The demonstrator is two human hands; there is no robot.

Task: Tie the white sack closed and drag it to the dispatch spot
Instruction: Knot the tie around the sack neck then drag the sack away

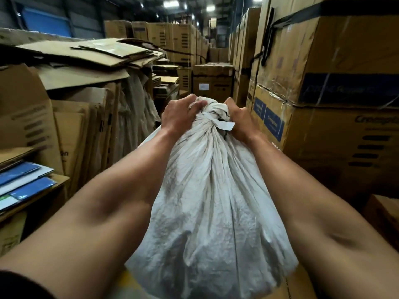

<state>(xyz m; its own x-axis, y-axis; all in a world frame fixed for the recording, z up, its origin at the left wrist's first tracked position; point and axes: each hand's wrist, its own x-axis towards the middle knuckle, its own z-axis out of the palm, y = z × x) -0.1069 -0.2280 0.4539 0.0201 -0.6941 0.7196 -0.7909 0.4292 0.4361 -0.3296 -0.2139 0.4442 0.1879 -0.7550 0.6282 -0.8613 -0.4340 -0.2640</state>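
Slippage is the likely fault: the white sack [207,201], in the aisle between cardboard stacks [336,72], is gripped at its knotted neck by the left hand [180,116] and right hand [239,123]; the white tie [218,124] could be pulled loose during dragging.

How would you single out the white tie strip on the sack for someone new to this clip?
Start at the big white sack filling the aisle between the cardboard stacks. Follow it up to the bunched neck held by both hands. The flat white strip cinches that neck, its loose end pointing right, smooth against the wrinkled cloth.

Narrow aisle [172,98] between carton stacks [323,61]
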